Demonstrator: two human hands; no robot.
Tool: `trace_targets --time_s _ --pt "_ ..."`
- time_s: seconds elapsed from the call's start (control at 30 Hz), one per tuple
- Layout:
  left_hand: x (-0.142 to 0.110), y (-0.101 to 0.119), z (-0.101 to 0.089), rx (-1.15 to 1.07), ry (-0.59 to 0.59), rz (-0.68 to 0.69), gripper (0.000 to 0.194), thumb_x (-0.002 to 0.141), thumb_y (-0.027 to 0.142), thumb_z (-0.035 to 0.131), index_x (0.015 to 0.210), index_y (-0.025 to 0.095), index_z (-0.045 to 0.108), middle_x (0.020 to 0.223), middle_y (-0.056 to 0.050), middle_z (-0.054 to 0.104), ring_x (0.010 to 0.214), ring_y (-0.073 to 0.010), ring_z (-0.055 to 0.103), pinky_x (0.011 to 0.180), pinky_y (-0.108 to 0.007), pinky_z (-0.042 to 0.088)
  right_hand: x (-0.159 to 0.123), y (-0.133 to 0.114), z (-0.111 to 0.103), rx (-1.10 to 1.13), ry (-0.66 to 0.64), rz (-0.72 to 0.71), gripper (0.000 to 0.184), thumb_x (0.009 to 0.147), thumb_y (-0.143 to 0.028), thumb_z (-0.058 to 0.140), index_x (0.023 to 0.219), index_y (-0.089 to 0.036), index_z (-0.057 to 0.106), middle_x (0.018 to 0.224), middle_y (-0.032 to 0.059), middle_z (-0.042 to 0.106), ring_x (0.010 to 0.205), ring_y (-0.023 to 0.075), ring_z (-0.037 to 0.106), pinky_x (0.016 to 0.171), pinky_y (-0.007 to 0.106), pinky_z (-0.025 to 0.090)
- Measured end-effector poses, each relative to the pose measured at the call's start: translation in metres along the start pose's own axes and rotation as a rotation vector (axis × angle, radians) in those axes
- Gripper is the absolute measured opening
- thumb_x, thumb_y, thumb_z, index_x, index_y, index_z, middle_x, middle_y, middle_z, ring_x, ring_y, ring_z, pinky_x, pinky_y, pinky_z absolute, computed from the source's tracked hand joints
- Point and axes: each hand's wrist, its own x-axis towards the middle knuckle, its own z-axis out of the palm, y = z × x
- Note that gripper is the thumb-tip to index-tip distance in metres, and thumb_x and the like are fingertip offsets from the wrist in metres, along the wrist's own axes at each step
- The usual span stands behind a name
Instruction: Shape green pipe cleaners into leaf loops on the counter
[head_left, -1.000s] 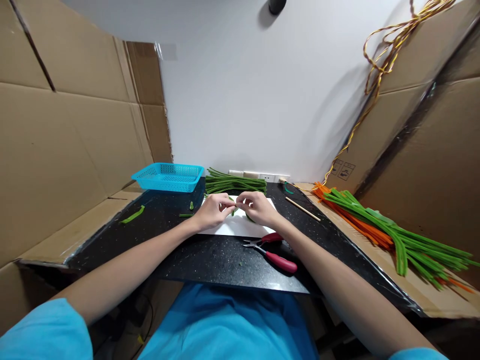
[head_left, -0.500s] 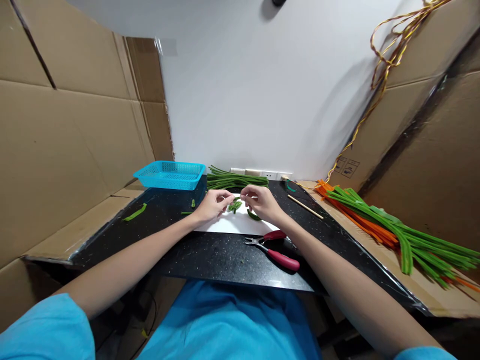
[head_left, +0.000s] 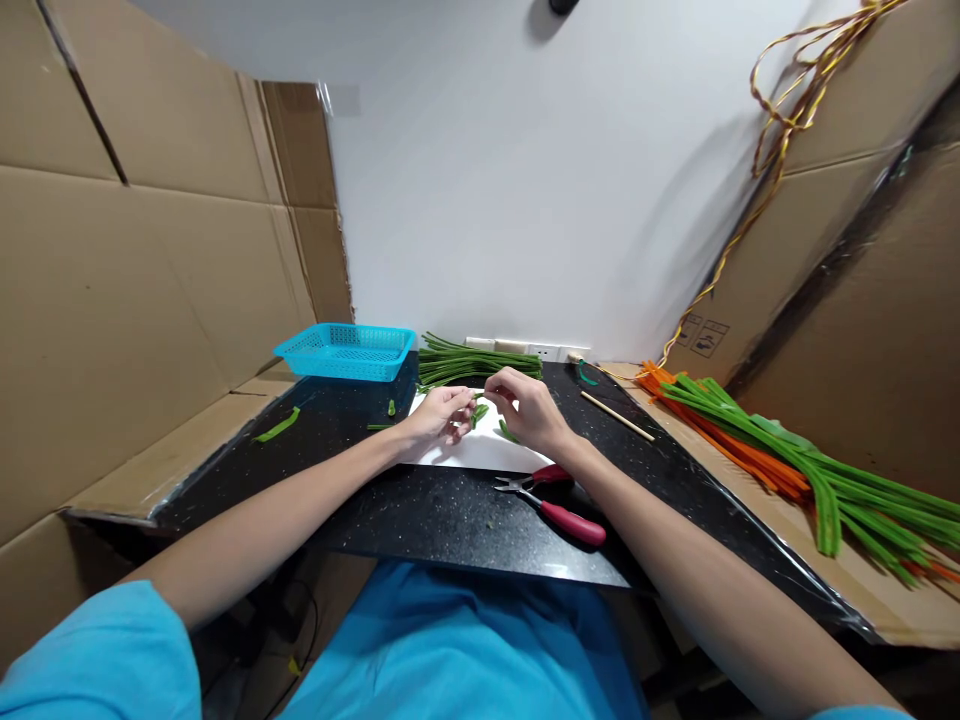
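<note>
A green strip [head_left: 277, 425] lies on the black surface [head_left: 442, 520], with the blue basket [head_left: 345, 368] behind. The left hand [head_left: 440, 415] pinches a small green piece [head_left: 478, 396], its other fingers loosely curled, above the white sheet [head_left: 465, 456]. The right hand [head_left: 526, 408], thumb and fingertips nearly together, is at the piece's right end. Pliers [head_left: 572, 523] lie nearer the person; a stick [head_left: 616, 415] lies farther right.

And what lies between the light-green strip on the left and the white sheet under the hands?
Two small green pieces lie on the speckled black tabletop, nearer the white sheet than the light-green strip, as the head view shows.
</note>
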Motion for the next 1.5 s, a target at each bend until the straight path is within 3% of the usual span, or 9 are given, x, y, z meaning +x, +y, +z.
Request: trace_targets --time_s 0.17,0.33,0.7,0.9,1.0,1.1,1.23,1.37,1.5 --pt "-0.003 0.002 0.004 0.02 0.014 -0.017 0.056 0.073 0.064 0.085 0.087 0.016 0.059 0.076 0.001 0.054 0.051 -0.008 0.052 0.033 -0.016 0.034 -0.003 0.002 -0.002 -0.046 -0.043 -0.007 0.014 0.1 -0.019 0.051 0.089 -0.021 0.059 0.086 0.0051 0.064 0.073 0.0174 0.056 0.068 0.03 0.043" --pt "-0.002 0.0 0.001 0.153 0.002 0.085 0.054 0.075 0.062 0.085 0.086 0.014 0.065 0.07 0.001 0.056 0.051 -0.0082 0.051 0.038 -0.017 0.038 -0.003 0.003 -0.001 -0.027 -0.057 0.015 0.015 0.1 -0.021 0.052 0.088 -0.02 0.061 0.086 0.0055 0.065 0.073 0.0178 0.056 0.07 0.03 0.044" --pt "-0.003 -0.002 0.001 0.218 0.02 0.208 0.049 0.082 0.061 0.08 0.083 0.018 0.055 0.054 0.007 0.048 0.043 -0.0076 0.042 0.04 -0.019 0.03 -0.001 -0.009 0.0 0.268 -0.04 0.276 0.033 0.094 -0.049 0.068 0.085 -0.017 0.07 0.065 0.0018 0.062 0.053 0.014 0.051 0.053 0.028 0.039" --pt "-0.013 0.01 0.0 0.851 0.046 0.6 0.022 0.098 0.035 0.061 0.085 0.018 0.06 0.073 -0.001 0.06 0.062 -0.0127 0.054 0.059 -0.025 0.041 0.004 -0.016 -0.012 0.55 -0.197 0.457 0.047 0.082 -0.06 0.078 0.082 -0.013 0.074 0.054 -0.0008 0.055 0.047 0.0117 0.046 0.046 0.025 0.035" --pt "-0.017 0.014 -0.002 1.207 -0.059 0.768 0.016 0.099 0.023 0.052 0.092 0.019 0.066 0.084 -0.005 0.064 0.073 -0.0169 0.057 0.067 -0.028 0.042 0.005 -0.014 -0.018 0.615 -0.302 0.501 0.043 0.079 -0.055 0.082 0.077 -0.013 0.074 0.053 -0.0018 0.053 0.046 0.0093 0.041 0.045 0.024 0.03" --pt "-0.017 0.014 -0.004 1.379 -0.212 0.775 0.021 0.096 0.014 0.049 0.097 0.02 0.07 0.085 -0.008 0.065 0.073 -0.0186 0.058 0.071 -0.03 0.043 0.003 -0.008 -0.018 0.652 -0.416 0.534 0.037 0.076 -0.047 0.083 0.071 -0.013 0.072 0.05 -0.0034 0.049 0.045 0.0081 0.037 0.044 0.023 0.026" --pt "-0.014 0.01 -0.006 1.243 -0.213 0.723 0.015 0.095 0.018 0.055 0.091 0.019 0.069 0.083 -0.007 0.065 0.071 -0.0177 0.056 0.071 -0.03 0.044 0.002 -0.003 -0.017 0.666 -0.448 0.553 0.037 0.076 -0.047 0.084 0.071 -0.012 0.073 0.054 -0.0008 0.056 0.048 0.0087 0.043 0.046 0.024 0.034" --pt "-0.01 0.008 -0.005 0.808 0.019 0.562 0.02 0.099 0.034 0.06 0.088 0.018 0.065 0.076 -0.003 0.063 0.068 -0.0153 0.056 0.065 -0.027 0.043 0.005 -0.008 -0.017 0.672 -0.277 0.514 0.042 0.08 -0.053 0.082 0.085 -0.013 0.074 0.069 0.0026 0.065 0.053 0.0116 0.054 0.05 0.026 0.046" --pt "-0.004 0.005 -0.004 0.407 0.064 0.378 0.03 0.091 0.044 0.071 0.085 0.015 0.065 0.07 0.0 0.059 0.061 -0.0128 0.057 0.061 -0.026 0.043 0.003 -0.006 -0.013 0.455 -0.128 0.36 0.034 0.088 -0.046 0.076 0.106 -0.017 0.072 0.088 0.0051 0.071 0.056 0.0128 0.06 0.05 0.026 0.048"
